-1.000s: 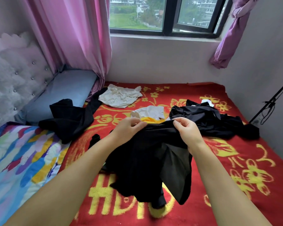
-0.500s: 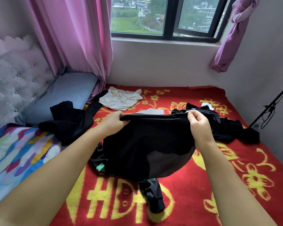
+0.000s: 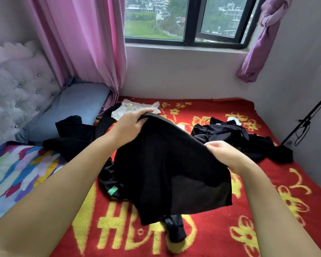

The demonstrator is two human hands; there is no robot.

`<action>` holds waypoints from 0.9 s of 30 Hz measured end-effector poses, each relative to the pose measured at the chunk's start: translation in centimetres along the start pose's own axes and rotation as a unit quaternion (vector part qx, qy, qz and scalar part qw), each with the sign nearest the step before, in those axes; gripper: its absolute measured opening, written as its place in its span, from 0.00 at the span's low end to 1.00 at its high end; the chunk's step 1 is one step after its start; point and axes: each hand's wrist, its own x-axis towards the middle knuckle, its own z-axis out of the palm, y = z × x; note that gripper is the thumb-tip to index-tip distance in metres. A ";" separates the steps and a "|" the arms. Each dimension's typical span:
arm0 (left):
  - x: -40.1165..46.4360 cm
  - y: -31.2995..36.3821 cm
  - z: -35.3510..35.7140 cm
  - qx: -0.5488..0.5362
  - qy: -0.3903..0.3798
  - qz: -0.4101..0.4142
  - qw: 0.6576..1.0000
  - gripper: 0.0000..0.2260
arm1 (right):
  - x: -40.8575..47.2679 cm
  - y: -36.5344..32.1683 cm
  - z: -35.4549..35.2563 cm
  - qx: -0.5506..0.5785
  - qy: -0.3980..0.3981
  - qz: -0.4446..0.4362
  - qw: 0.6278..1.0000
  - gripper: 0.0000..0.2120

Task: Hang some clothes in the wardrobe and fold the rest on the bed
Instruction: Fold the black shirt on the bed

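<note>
Fuzzy red blanket point(image 3: 220, 238) with chunky yellow letters and flowers covers the bed, real plush-looking pile. Right over it the person holds up a black garment point(image 3: 167, 164), thin stretchy knit that goes half see-through at the lower corner, its hem hanging down toward the blanket. Left hand point(image 3: 132, 125) has its fingers curled over the raised top edge, gripping it tight; right hand point(image 3: 224, 154) pinches the other end of that edge, held lower, so the cloth slopes down to the right. Under it lies more black fabric with a little teal tag point(image 3: 112, 190). Off to the left there's a slick multicolour quilt point(image 3: 13, 173), then a crumpled black heap point(image 3: 72, 136) by a flat blue pillow point(image 3: 78, 104). Another black pile point(image 3: 239, 138) sits right of the hands. Further back is a wrinkly cream top point(image 3: 133, 110), then a tufted grey headboard point(image 3: 13, 93), pink curtain point(image 3: 85, 43) and the window point(image 3: 189, 19).
</note>
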 end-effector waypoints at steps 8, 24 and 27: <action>-0.4 4.7 1.0 -0.248 -0.179 -0.032 0.951 0.22 | -1.3 -3.4 2.9 0.016 -0.135 -0.030 0.990 0.28; -2.6 0.7 0.4 -0.109 -0.273 -0.140 0.946 0.06 | 0.9 -5.0 3.9 0.242 0.085 -0.181 0.949 0.11; -2.2 -0.6 -0.4 -0.062 -0.227 -0.146 0.961 0.05 | 0.8 -5.5 2.1 0.213 0.138 -0.227 0.940 0.14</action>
